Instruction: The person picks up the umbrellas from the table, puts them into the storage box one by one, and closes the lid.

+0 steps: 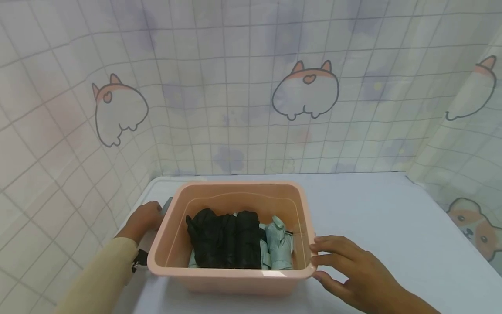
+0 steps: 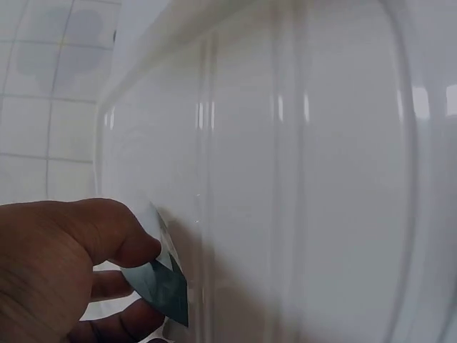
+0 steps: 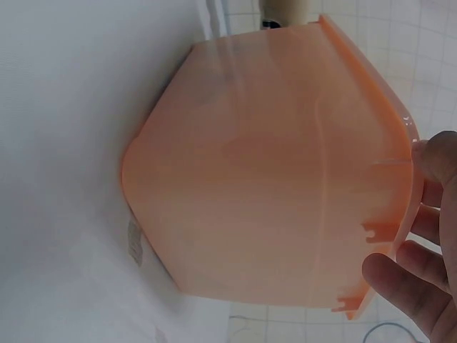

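A peach plastic basin (image 1: 239,283) stands on the white surface, holding rolled black garments (image 1: 225,242) and pale green garments (image 1: 279,246). At its left side, my left hand (image 1: 146,220) pinches a thin grey-green folded piece (image 2: 163,289) between thumb and fingers; whether it is cloth or a packet, I cannot tell. Beneath that hand lies a white ribbed plastic panel (image 2: 343,179). On the opposite side, my right hand (image 1: 353,266) touches the basin's right rim with its fingertips, fingers loosely extended and the thumb lower down.
The white table surface (image 1: 384,218) extends to the right of the basin. Hanging behind and at both sides is a gridded curtain (image 1: 251,109) with cartoon dogs. A dark band (image 1: 140,260) is at the left wrist, below a beige sleeve (image 1: 100,270).
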`<state>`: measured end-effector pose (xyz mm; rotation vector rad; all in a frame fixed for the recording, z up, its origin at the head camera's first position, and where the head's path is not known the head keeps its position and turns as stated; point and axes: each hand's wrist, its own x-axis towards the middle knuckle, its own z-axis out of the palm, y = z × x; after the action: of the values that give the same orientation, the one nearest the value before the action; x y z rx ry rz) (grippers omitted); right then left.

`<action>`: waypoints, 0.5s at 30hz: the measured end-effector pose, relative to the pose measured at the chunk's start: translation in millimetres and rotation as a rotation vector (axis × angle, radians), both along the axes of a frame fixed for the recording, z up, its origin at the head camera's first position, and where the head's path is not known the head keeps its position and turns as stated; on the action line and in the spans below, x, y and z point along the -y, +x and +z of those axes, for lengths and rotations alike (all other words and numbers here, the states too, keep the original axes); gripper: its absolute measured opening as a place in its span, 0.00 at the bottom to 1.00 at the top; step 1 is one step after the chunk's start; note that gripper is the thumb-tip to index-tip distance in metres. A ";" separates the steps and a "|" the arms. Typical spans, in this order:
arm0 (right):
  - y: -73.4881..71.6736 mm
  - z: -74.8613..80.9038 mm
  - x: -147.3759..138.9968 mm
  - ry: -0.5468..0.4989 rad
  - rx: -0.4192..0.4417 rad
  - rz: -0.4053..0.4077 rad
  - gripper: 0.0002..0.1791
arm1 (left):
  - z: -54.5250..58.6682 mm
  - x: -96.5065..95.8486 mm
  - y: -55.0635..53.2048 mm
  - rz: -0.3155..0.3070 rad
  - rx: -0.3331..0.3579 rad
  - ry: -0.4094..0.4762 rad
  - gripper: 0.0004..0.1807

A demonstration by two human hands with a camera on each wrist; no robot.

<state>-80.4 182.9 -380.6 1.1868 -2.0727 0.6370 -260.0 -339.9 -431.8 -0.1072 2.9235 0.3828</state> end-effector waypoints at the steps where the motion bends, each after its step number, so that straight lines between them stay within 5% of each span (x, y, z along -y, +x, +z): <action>1: -0.1 0.0 0.0 0.000 0.000 0.001 0.17 | 0.0 0.4 0.5 -0.001 0.005 -0.001 0.28; 15: -0.3 -1.4 -0.1 -0.001 0.000 -0.004 0.17 | -4.1 -1.1 -3.7 -0.014 -0.053 -0.011 0.16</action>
<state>-80.7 183.0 -382.0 1.1822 -2.0741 0.6356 -263.7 -338.8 -435.9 -0.0798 2.9768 0.3737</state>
